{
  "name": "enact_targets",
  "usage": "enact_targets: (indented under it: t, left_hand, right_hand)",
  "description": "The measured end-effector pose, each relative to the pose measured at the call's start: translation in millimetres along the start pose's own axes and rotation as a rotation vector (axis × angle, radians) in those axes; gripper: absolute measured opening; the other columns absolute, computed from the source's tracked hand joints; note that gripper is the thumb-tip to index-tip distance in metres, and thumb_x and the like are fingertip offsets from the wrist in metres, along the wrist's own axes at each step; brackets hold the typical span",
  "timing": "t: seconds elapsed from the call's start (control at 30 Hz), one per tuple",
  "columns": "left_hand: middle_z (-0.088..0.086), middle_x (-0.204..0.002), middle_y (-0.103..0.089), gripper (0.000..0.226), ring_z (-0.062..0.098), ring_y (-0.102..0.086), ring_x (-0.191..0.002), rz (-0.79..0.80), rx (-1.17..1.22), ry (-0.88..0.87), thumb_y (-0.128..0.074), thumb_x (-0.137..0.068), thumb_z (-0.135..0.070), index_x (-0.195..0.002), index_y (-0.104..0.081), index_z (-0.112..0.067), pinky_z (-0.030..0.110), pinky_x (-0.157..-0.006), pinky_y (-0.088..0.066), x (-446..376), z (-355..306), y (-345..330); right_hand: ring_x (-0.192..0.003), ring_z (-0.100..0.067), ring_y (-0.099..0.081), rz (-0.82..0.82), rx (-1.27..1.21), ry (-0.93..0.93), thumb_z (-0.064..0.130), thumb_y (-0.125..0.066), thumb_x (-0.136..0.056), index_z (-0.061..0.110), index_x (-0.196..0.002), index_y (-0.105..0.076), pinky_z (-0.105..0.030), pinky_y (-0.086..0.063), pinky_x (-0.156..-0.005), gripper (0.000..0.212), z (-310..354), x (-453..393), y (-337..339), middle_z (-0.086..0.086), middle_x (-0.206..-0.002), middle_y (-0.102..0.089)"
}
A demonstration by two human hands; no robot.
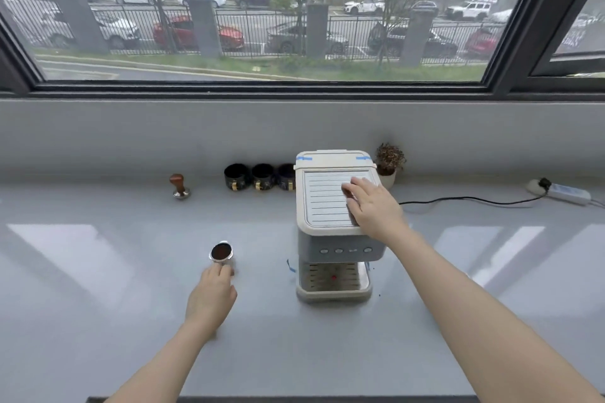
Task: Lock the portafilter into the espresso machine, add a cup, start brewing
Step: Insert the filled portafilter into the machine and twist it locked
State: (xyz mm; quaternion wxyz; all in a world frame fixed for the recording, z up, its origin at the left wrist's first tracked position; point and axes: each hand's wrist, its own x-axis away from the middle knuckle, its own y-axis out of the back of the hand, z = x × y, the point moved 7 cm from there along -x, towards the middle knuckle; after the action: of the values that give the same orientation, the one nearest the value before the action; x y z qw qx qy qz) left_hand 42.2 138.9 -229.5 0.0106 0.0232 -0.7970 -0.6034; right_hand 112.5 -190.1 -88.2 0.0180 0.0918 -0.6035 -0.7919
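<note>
head view, only one there was: the portafilter sat on the grey surface well left of the espresso machine, basket up and full of dark grounds, not locked in. the left hand was wrapped around its handle, so that grip was closed on the portafilter, though the handle itself was hidden under the fingers. the right hand lay flat on the machine's ribbed top, fingers spread and pinching nothing, looked like it was bracing the thing.

three dark cups were lined up against the wall just left of the machine, a tamper further left, a small potted plant behind the machine on the right. drip tray had no cup on it, so my read is all three steps were still to go.

what could go wrong from here imo: the basket was brim full, so tipping it on the way over would dump grounds on the surface. the group head was hidden under the machine's overhang from this angle, so lining up the lugs would be by feel, and a half-seated twist could leak or pop loose under pressure. the machine looked light too, so if the right hand let off, the twist might just slide it. also easy to hit brew with no cup under there.
</note>
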Motion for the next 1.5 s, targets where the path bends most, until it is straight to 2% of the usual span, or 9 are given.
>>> enact_targets:
  t: [0.1, 0.23, 0.4, 0.53, 0.7, 0.83, 1.03, 1.27, 1.5]
  left_hand:
    - [0.006, -0.111, -0.055, 0.033, 0.027, -0.051, -0.104, 0.099, -0.1, 0.077, -0.05, -0.087, -0.008, -0.12, -0.052, -0.01, 0.032, -0.059, -0.039, 0, 26, -22]
    - [0.007, -0.11, -0.052, 0.025, 0.026, -0.052, -0.095, 0.199, -0.154, 0.158, -0.046, -0.089, -0.007, -0.114, -0.051, -0.008, 0.035, -0.064, -0.049, 8, 47, -46]
    - [0.022, -0.115, -0.049, 0.034, 0.042, -0.057, -0.093, 0.194, 0.199, 0.423, -0.058, -0.088, -0.009, -0.116, -0.044, 0.004, 0.043, -0.068, -0.044, 7, 65, -67]
    - [0.025, -0.104, -0.053, 0.035, 0.04, -0.055, -0.087, 0.228, 0.317, 0.544, -0.066, -0.081, -0.01, -0.104, -0.045, 0.007, 0.044, -0.068, -0.047, 3, 67, -83]
    - [0.027, -0.09, -0.059, 0.027, 0.039, -0.059, -0.072, 0.252, 0.392, 0.625, -0.061, -0.085, -0.011, -0.094, -0.041, 0.004, 0.041, -0.059, -0.047, 3, 64, -91]
    - [0.021, -0.078, -0.057, 0.021, 0.032, -0.058, -0.051, 0.222, 0.393, 0.63, -0.056, -0.089, -0.014, -0.091, -0.043, 0.003, 0.038, -0.048, -0.051, 17, 62, -85]
    - [0.015, -0.072, -0.058, 0.018, 0.031, -0.061, -0.055, 0.133, 0.346, 0.603, -0.059, -0.083, -0.018, -0.085, -0.045, -0.007, 0.043, -0.054, -0.059, 51, 38, -71]
    - [0.006, -0.061, -0.056, 0.015, 0.028, -0.054, -0.056, 0.16, 0.264, 0.353, -0.061, -0.079, -0.02, -0.082, -0.047, -0.016, 0.03, -0.046, -0.034, 64, -26, -52]
    - [0.0, -0.062, -0.057, 0.012, 0.023, -0.052, -0.054, 0.22, 0.286, 0.247, -0.06, -0.076, -0.023, -0.085, -0.052, -0.02, 0.03, -0.048, -0.034, 59, -81, -51]
  right_hand:
    - [-0.137, -0.019, -0.032, 0.024, 0.075, 0.075, 0.045, -0.007, -0.085, 0.021, -0.14, -0.039, -0.04, -0.026, -0.112, 0.068, 3, -1, -1, 0.0, -0.15, -0.038]
    - [-0.142, -0.023, -0.028, 0.046, 0.055, 0.102, 0.035, -0.026, -0.098, 0.016, -0.142, -0.038, -0.038, -0.02, -0.116, 0.049, 6, -2, 1, -0.004, -0.154, -0.033]
    - [-0.148, -0.016, -0.017, 0.092, -0.006, 0.062, 0.042, -0.034, -0.098, 0.025, -0.146, -0.032, -0.035, -0.011, -0.121, 0.051, 3, -3, -2, 0.002, -0.159, -0.024]
    - [-0.148, -0.016, -0.014, 0.116, 0.021, 0.057, 0.051, -0.029, -0.096, 0.04, -0.145, -0.03, -0.037, -0.009, -0.121, 0.051, -2, -6, -5, 0.003, -0.16, -0.021]
    - [-0.15, -0.014, -0.01, 0.122, 0.03, 0.059, 0.052, -0.027, -0.096, 0.043, -0.146, -0.026, -0.038, -0.003, -0.123, 0.05, -5, -6, -10, 0.004, -0.161, -0.018]
    - [-0.15, -0.014, -0.01, 0.107, 0.024, 0.061, 0.053, -0.026, -0.096, 0.044, -0.145, -0.026, -0.038, -0.002, -0.123, 0.05, -5, -5, -10, 0.005, -0.161, -0.018]
    - [-0.15, -0.014, -0.009, 0.108, 0.018, 0.064, 0.052, -0.026, -0.096, 0.043, -0.146, -0.026, -0.038, 0.0, -0.123, 0.05, -4, -3, -9, 0.005, -0.162, -0.017]
    - [-0.15, -0.014, -0.008, 0.108, 0.016, 0.065, 0.052, -0.025, -0.097, 0.042, -0.146, -0.025, -0.037, 0.0, -0.123, 0.051, -3, -2, -8, 0.004, -0.162, -0.017]
    - [-0.151, -0.014, -0.008, 0.109, 0.006, 0.067, 0.051, -0.026, -0.098, 0.041, -0.147, -0.026, -0.037, -0.001, -0.123, 0.05, -1, 1, -6, 0.01, -0.162, -0.015]
